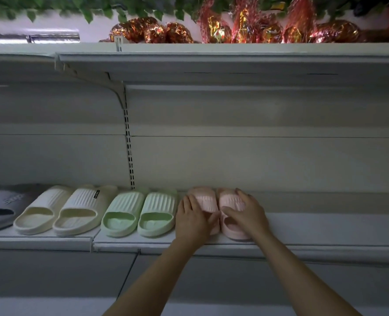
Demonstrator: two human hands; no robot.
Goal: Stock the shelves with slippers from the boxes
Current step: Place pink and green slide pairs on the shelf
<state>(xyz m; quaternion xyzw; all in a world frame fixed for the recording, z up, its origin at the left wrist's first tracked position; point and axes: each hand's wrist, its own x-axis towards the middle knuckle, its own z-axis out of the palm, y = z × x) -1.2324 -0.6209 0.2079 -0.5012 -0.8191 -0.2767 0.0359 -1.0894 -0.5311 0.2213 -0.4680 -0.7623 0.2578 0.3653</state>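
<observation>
Both hands, left hand [192, 216] and right hand [246, 213], lie fingers-spread on the pink slippers [231, 202] on the shelf [325, 226], just right of the green pair [141, 213]: best square heels to that pair's line.

Pink slippers [220, 208], green pair [141, 213]

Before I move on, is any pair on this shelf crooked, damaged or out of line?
Nothing stands out. The cream slippers, green slippers and pink slippers sit in neat pairs along the shelf. The left hand and right hand rest on the pink pair, hiding part of it.
</observation>
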